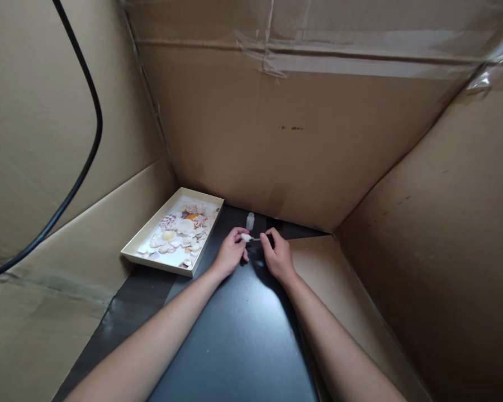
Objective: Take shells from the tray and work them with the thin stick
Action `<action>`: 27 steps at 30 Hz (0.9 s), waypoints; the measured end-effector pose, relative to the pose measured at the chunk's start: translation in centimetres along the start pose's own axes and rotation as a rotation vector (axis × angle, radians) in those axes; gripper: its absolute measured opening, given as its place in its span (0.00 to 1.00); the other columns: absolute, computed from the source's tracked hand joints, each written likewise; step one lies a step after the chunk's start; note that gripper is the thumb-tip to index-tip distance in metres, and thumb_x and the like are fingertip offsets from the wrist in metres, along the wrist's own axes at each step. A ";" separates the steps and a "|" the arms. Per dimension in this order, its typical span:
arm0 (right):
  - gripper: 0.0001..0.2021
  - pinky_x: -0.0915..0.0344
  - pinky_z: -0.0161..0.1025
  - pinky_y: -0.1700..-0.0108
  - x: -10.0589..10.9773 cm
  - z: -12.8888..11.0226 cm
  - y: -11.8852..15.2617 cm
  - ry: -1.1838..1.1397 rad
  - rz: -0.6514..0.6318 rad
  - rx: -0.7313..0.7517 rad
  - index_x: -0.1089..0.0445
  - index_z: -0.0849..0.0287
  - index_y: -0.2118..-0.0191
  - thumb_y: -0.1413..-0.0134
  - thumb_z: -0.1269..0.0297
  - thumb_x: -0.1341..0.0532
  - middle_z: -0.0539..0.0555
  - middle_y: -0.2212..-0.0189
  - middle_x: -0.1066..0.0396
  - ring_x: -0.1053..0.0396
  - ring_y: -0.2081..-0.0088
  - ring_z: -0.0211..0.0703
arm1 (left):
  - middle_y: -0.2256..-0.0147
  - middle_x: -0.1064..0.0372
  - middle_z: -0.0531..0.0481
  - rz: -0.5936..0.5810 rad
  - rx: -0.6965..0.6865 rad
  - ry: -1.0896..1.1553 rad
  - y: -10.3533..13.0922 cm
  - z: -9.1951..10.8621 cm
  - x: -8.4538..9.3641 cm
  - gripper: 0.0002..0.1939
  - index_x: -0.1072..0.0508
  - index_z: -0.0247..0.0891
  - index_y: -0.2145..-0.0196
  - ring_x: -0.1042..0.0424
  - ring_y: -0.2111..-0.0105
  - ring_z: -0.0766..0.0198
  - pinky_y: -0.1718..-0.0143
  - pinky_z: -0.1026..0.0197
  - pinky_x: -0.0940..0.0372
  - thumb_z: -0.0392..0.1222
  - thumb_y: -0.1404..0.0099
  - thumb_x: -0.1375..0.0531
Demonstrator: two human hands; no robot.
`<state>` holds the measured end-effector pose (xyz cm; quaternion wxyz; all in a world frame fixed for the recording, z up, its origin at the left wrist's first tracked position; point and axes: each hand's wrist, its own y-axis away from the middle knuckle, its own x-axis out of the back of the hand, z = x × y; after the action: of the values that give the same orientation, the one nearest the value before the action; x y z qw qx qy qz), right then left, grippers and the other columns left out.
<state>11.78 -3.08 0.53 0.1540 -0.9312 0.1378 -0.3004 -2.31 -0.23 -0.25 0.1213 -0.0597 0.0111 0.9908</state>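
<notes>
Between the fingers of my left hand (231,252) is a small white piece that looks like a seashell (247,238). My right hand (278,254) is closed in a pinch on a thin stick-like tool (256,239), whose far end meets the shell or lies right against it; its tip is too small to make out. Just beyond my hands stands a small clear bottle (250,221), upright. To the left, a shallow box (157,267) holds several seashells (185,226), mostly white, some striped reddish and one orange.
Both hands are over a dark grey tabletop (235,335). Cardboard walls (251,151) rise behind and on both sides. A flat cardboard piece (331,279) lies on the right. A black cable (96,123) hangs in a curve at the upper left.
</notes>
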 end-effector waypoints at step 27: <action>0.18 0.46 0.33 0.70 0.0 0.3 -0.1 -0.039 0.115 -0.062 0.37 0.57 0.68 0.40 0.47 0.51 0.47 0.78 0.37 0.40 0.75 0.38 | 0.72 0.41 0.57 -0.008 0.004 -0.141 1.4 1.1 -0.2 0.08 0.39 0.37 0.65 0.45 0.84 0.76 0.83 0.69 0.49 0.30 0.44 0.48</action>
<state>12.00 -2.98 0.35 0.1449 -0.9318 0.1970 -0.2683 -2.60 -1.63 0.89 0.1260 0.0106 0.0041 0.9920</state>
